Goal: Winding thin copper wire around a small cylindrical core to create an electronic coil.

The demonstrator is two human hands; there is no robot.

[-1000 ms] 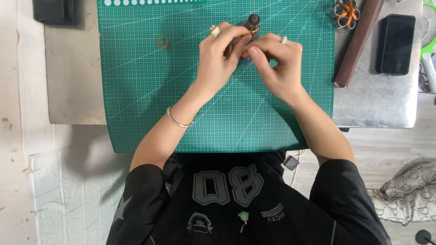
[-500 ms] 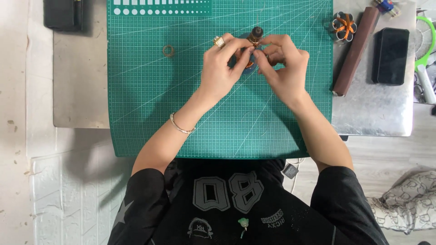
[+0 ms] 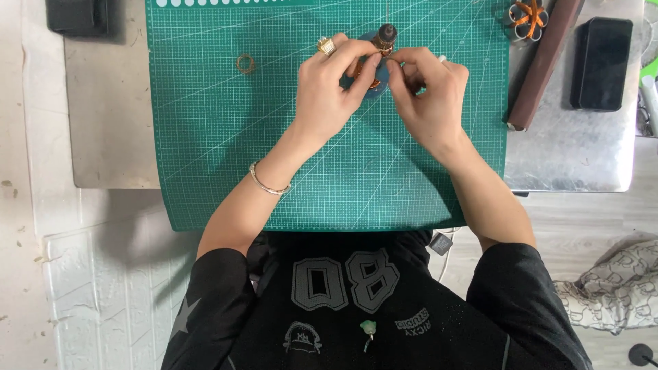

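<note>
While both hands pinch it, dark-capped small bottle (image 3: 385,35) stands upright.

Green cutting mat (image 3: 226,151) on grey metal plate (image 3: 576,154). Small brass ring (image 3: 245,64) upper left on mat. Brown roll (image 3: 543,62), black phone (image 3: 601,64), orange-handled scissors (image 3: 528,14) at right.

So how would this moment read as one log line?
left hand: pinching small coppery piece | right hand: pinching same piece | under: green cutting mat | nearby: loose ring
</note>
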